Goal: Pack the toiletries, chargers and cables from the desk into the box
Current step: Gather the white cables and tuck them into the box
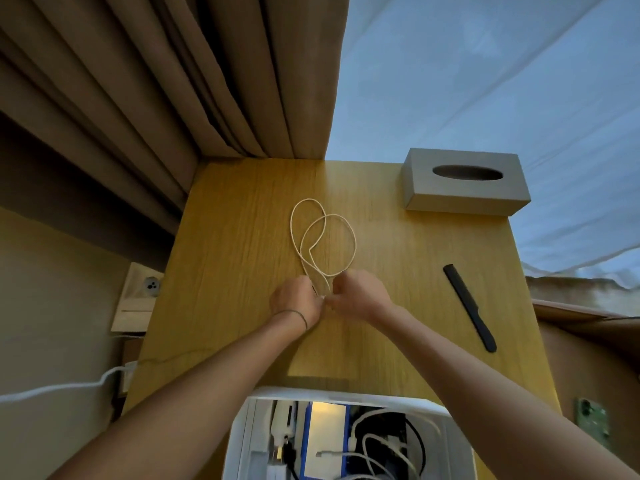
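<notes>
A thin white cable lies in two loops on the wooden desk. Its near ends run into both my hands at the middle of the desk. My left hand and my right hand sit knuckle to knuckle, each pinching the cable where the loops meet. A white box stands at the desk's near edge, below my forearms. It holds white and black cables, a white charger and a blue-edged packet. A black comb lies on the desk to the right of my hands.
A grey tissue box stands at the far right corner of the desk. Brown curtains hang behind and to the left. A wall socket and a white cord are at the left. A cardboard box sits to the right.
</notes>
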